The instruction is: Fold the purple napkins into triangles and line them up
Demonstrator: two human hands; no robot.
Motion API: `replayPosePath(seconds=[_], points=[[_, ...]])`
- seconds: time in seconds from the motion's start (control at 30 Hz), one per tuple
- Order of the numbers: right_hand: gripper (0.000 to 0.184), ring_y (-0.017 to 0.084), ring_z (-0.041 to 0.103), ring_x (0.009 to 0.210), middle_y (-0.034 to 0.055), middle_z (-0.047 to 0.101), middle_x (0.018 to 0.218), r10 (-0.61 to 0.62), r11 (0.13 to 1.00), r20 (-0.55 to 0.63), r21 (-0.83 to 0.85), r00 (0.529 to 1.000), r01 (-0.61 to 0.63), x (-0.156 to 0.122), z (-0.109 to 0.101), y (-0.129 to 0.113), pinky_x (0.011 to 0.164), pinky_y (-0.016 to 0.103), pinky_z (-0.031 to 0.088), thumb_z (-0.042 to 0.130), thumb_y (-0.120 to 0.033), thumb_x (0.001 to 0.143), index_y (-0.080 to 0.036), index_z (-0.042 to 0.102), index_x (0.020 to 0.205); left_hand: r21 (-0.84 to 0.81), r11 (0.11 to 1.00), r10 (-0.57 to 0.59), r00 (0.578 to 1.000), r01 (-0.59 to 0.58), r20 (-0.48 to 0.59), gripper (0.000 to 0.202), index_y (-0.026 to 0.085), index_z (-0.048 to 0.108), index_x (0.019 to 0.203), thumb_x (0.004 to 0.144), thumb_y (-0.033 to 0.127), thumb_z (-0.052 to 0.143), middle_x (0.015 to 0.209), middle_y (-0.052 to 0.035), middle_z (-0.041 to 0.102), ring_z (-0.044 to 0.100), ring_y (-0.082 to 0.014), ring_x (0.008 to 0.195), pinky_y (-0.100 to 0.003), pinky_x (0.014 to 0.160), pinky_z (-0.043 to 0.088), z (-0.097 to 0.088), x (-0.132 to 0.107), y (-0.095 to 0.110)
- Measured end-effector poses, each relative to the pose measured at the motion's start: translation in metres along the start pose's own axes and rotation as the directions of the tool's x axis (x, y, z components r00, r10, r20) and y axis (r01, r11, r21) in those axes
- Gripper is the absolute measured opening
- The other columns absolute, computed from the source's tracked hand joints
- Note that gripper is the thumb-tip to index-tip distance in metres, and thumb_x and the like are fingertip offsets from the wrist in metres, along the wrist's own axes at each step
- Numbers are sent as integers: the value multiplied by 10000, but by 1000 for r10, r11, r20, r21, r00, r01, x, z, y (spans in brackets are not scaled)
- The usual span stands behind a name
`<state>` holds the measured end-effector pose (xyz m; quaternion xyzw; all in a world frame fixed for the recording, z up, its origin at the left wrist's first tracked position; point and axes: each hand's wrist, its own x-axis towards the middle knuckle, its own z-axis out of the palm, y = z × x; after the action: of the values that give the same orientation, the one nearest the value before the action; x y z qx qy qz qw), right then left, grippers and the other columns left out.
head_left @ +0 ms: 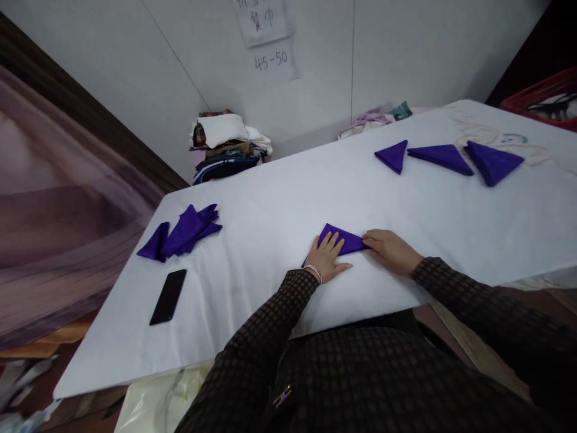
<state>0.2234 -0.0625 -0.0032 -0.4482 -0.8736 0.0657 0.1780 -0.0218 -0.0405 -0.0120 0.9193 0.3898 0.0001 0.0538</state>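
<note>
A purple cloth napkin (pixel 351 242), folded into a triangle, lies on the white-covered table (pixel 270 252) close in front of me. My left hand (pixel 325 258) rests flat on its left part with the fingers spread, hiding some of the cloth. At the napkin's right-hand point, my right hand (pixel 388 249) pinches the corner between thumb and fingers. Three more folded purple napkins lie at the far right: a small triangle (pixel 393 156), a long narrow one (pixel 442 157) and a larger one (pixel 494 162).
Loosely bunched purple napkins (pixel 189 231) lie on the left, with a black phone (pixel 168 296) nearer me. Behind the table's far edge is a stack of folded clothes (pixel 228 147). More cloths (pixel 367 122) lie by the wall, and a red basket (pixel 541 93) stands far right.
</note>
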Motion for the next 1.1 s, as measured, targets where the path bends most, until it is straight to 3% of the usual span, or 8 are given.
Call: replayPosePath(seconds=[0.13, 0.23, 0.33, 0.4, 0.5, 0.63, 0.8, 1.1], points=[[446, 288, 393, 1342, 77, 513, 1407, 89, 996, 8, -6, 996, -89, 31, 6, -42, 1108, 501, 308, 487, -408, 918, -270, 541, 1339, 15, 1000, 13, 1000, -13, 2, 734, 192, 257, 1500, 907, 615, 352, 1574, -99, 254, 153, -287, 1459, -547, 1169, 142, 4, 2, -1], [595, 303, 236, 1423, 155, 354, 1518, 60, 997, 59, 54, 996, -63, 61, 21, -77, 1151, 507, 192, 486, -455, 922, -127, 445, 1417, 65, 998, -11, 999, 9, 30, 656, 189, 239, 1508, 925, 436, 412, 1584, -88, 228, 108, -309, 1465, -556, 1175, 110, 7, 6, 0], [660, 336, 193, 1431, 186, 298, 1539, 127, 987, 84, 88, 988, -134, 82, 35, -95, 1146, 539, 144, 443, -509, 935, -70, 410, 1427, 105, 990, -102, 994, 98, 37, 619, 137, 244, 1505, 924, 283, 398, 1593, -99, 192, 97, -311, 1467, -507, 1193, 81, 10, 10, 3], [689, 337, 178, 1435, 189, 279, 1545, 198, 972, 83, 109, 977, -206, 87, 41, -97, 1141, 544, 138, 398, -550, 943, -71, 392, 1438, 100, 988, -121, 992, 117, 40, 614, 137, 245, 1505, 920, 258, 390, 1595, -91, 188, 102, -300, 1468, -480, 1198, 73, 9, 10, 4], [721, 317, 151, 1445, 189, 262, 1552, 274, 950, 70, 139, 959, -281, 82, 44, -91, 1144, 530, 128, 341, -591, 945, -76, 372, 1450, 75, 996, -59, 997, 55, 55, 643, 172, 239, 1510, 911, 323, 415, 1599, -77, 174, 72, -302, 1473, -505, 1193, 49, 3, 9, 5], [729, 306, 164, 1444, 182, 268, 1551, 316, 935, 52, 148, 947, -321, 66, 44, -79, 1148, 517, 126, 286, -598, 949, -83, 359, 1460, 33, 999, -35, 994, 32, 103, 682, 188, 221, 1517, 903, 413, 416, 1600, -79, 163, 91, -297, 1472, -542, 1180, 81, -7, 7, 5], [758, 318, 197, 1435, 200, 269, 1545, 391, 918, 49, 59, 919, -393, 41, 43, -64, 1143, 483, 175, 297, -605, 938, -59, 354, 1461, -7, 999, -35, 996, 35, 79, 738, 179, 206, 1518, 899, 540, 381, 1584, -81, 223, 130, -269, 1469, -534, 1179, 112, -7, 6, 2], [704, 313, 259, 1416, 207, 306, 1526, 351, 930, 17, -120, 936, -346, 17, 46, -56, 1114, 505, 241, 329, -562, 944, -65, 392, 1438, -26, 1000, -6, 1000, 6, 9, 708, 173, 303, 1482, 894, 551, 415, 1571, -93, 259, 184, -274, 1455, -552, 1165, 155, -3, 3, 2]])
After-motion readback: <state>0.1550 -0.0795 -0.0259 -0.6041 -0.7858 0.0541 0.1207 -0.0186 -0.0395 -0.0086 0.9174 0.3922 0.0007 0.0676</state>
